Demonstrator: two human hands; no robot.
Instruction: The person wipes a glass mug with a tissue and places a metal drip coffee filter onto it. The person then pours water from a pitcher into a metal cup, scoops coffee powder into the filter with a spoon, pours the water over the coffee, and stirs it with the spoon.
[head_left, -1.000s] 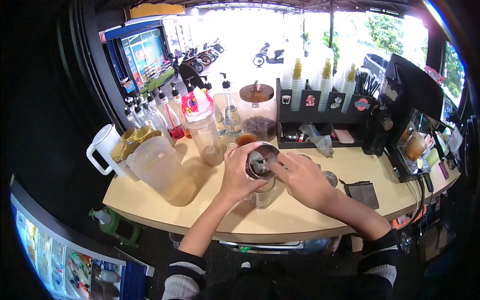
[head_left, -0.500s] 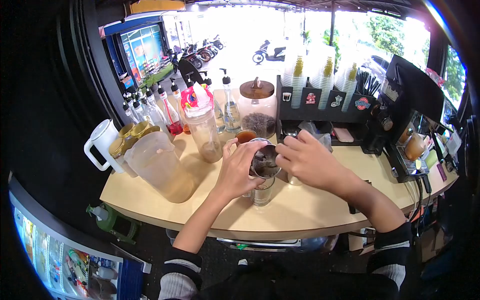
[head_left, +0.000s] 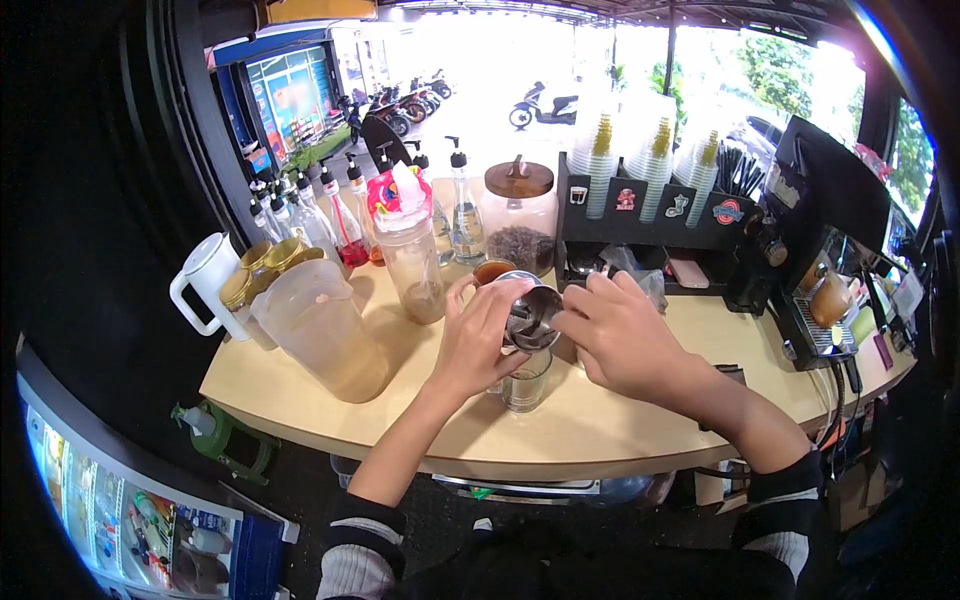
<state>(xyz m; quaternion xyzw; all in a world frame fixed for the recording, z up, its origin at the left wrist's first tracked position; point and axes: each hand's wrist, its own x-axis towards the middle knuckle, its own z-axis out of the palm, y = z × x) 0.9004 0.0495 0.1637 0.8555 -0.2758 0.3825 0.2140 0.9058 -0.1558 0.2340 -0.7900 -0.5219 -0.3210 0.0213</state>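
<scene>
Head view, read from left to right. At the far left of the counter (head_left: 300,400) stood a white jug (head_left: 205,280) and a large frosted pitcher (head_left: 318,335), both well apart from my hands and close to the counter's left edge. Behind them a row of pump bottles (head_left: 330,215) lined the back, with a tall plastic container (head_left: 410,260) in front of them, its base holding a little brown residue.

My left hand (head_left: 480,340) was wrapped around the side of a metal shaker cup (head_left: 528,312), my grip pressed firmly on its wall. I held the cup tilted, mouth toward the right, directly above a clear glass (head_left: 525,380) standing on the counter; that placement kept whatever left the cup over the glass. My right hand (head_left: 620,335) met the cup's rim from the other side, fingers curled at the opening; I cannot tell whether they pinched anything there. A small cup of amber liquid (head_left: 492,272) sat just behind the shaker, and a lidded jar (head_left: 518,220) behind that.

To the right, a black cup organiser (head_left: 650,215) and a machine (head_left: 815,250) crowded the back. Open counter lay near the front edge, below and right of the glass.
</scene>
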